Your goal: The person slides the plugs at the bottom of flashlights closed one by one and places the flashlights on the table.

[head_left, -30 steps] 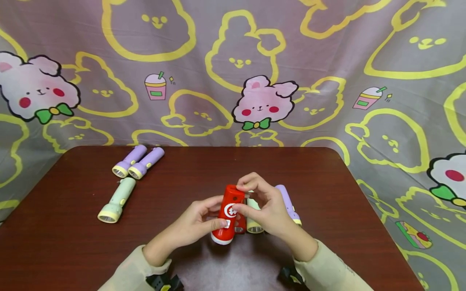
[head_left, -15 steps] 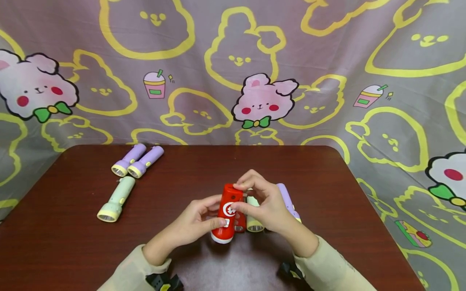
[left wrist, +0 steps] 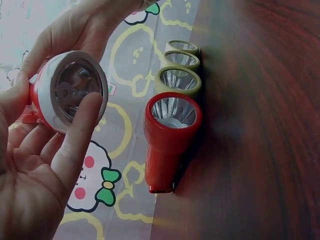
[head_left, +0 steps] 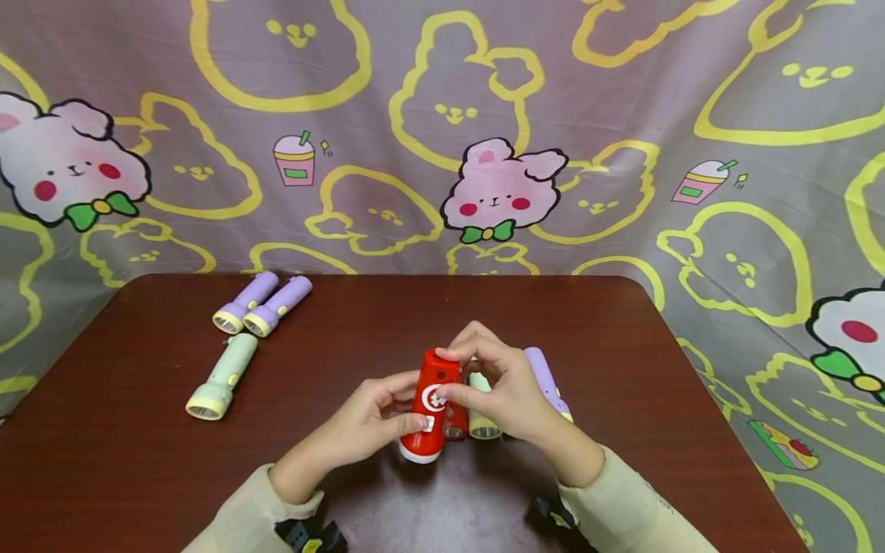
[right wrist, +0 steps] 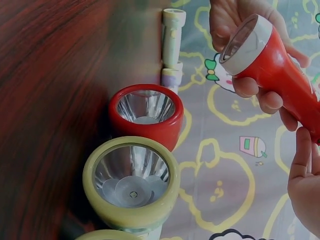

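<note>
A red flashlight (head_left: 420, 443) with a white lens rim is held above the table, its lens end down toward the person. My left hand (head_left: 373, 421) grips its body from the left, thumb beside the white switch. With fingers on the tail end and thumb near the round white emblem, my right hand (head_left: 508, 388) pinches the same flashlight. In the left wrist view, a left finger lies across the clear lens (left wrist: 70, 90). Behind the hands, another red flashlight (head_left: 455, 424), a green flashlight (head_left: 485, 428) and a purple flashlight (head_left: 542, 380) lie in a row, partly hidden.
At the left of the brown table (head_left: 124, 430) lie a green flashlight (head_left: 223, 376) and two purple flashlights (head_left: 257, 292), lenses toward the person. A patterned curtain (head_left: 387, 138) hangs behind the table and along its right side.
The held red flashlight has shifted slightly left. The right fingertips have moved a little left over its tail end; the left hand keeps its grip. The flashlights on the table have not moved.
</note>
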{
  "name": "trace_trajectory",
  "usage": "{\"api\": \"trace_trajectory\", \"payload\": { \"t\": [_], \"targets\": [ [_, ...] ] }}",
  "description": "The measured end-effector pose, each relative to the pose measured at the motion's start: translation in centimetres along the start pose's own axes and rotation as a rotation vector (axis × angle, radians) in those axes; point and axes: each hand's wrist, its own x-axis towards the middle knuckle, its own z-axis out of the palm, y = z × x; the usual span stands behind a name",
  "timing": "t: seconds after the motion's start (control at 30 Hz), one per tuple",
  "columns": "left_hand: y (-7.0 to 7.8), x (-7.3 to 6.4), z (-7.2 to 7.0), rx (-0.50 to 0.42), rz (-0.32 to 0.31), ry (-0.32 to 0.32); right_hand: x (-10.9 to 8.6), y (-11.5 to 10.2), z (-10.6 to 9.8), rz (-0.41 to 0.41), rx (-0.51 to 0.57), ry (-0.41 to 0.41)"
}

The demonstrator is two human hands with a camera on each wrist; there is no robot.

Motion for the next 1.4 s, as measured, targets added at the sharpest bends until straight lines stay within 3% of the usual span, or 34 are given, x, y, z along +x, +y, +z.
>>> {"api": "trace_trajectory", "payload": {
  "t": [0.53, 1.2, 1.4],
  "targets": [
    [0.10, -0.19, -0.26, 0.003, -0.005, 0.006, 0.20, -0.21, 0.28, 0.011, -0.003, -0.016],
    [0.52, -0.28, -0.84, 0.160, -0.060, 0.048, 0.60, 0.20, 0.64, 0.025, -0.118, -0.045],
    [0.54, -0.42, -0.79, 0.137, -0.062, 0.034, 0.49, 0.45, 0.59, 0.038, -0.139, -0.046]
  ]
}}
